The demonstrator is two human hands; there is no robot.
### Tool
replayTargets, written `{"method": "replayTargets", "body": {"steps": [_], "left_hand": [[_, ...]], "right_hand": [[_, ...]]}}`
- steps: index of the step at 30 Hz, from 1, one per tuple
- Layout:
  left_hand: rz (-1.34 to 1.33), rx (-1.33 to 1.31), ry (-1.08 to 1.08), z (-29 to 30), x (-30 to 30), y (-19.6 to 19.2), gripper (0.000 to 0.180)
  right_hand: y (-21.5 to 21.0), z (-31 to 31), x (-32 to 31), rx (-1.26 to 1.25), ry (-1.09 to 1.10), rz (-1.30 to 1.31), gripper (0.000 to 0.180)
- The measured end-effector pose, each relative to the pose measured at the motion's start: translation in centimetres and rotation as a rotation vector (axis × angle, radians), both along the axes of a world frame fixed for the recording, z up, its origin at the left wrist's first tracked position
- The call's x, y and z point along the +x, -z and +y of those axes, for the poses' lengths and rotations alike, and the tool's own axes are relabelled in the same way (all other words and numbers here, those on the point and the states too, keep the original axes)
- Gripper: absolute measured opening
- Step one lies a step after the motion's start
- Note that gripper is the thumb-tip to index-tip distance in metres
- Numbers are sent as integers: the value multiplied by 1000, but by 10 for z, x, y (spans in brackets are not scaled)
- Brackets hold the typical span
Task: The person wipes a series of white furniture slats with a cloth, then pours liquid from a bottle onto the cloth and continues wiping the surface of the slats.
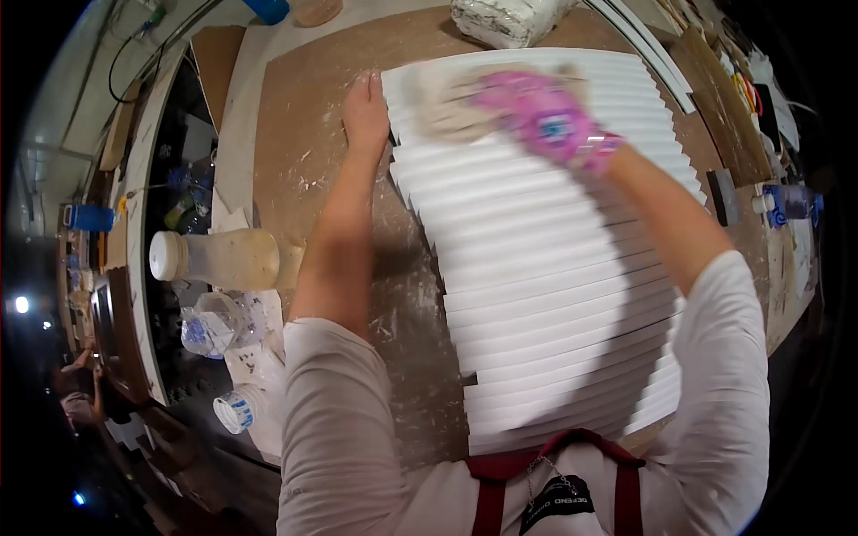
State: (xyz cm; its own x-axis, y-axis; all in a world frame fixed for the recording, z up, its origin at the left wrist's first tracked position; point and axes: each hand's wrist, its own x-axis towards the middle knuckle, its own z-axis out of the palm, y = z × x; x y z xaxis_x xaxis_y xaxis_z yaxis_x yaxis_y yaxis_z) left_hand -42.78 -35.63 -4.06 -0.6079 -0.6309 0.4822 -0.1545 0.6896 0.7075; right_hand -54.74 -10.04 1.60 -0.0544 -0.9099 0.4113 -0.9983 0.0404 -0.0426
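White ridged strips [536, 259] lie side by side across a brown board, forming one long panel in front of me. At the panel's far left corner, my left hand [366, 116] is bare, its fingers stretched out along the edge. My right hand [545, 112], in a pink patterned glove, bears down on a beige cloth [451, 103] over the far strips. Motion smears both glove and cloth, and the fingers around the cloth are only partly visible.
Left of the board are a capped bottle of cloudy liquid [228, 259], a crumpled clear plastic bottle [214, 326] and a small white-and-blue container [237, 409]. A plastic-wrapped white bundle [509, 20] sits at the far edge. Another bottle [791, 204] lies far right.
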Motion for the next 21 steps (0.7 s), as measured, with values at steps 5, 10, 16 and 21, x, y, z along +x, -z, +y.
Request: {"method": "replayTargets", "body": {"steps": [5, 10, 16, 21], "left_hand": [[6, 74, 6, -10, 11, 1, 34], [12, 132, 32, 5, -6, 0, 34], [17, 283, 132, -11, 5, -10, 36], [-150, 110, 88, -22, 3, -27, 39]], "right_hand": [[-43, 187, -106, 200, 948, -568, 38], [-36, 458, -130, -55, 752, -170, 41], [52, 494, -7, 405, 972, -7, 47], [61, 480, -5, 149, 986, -115, 46]]}}
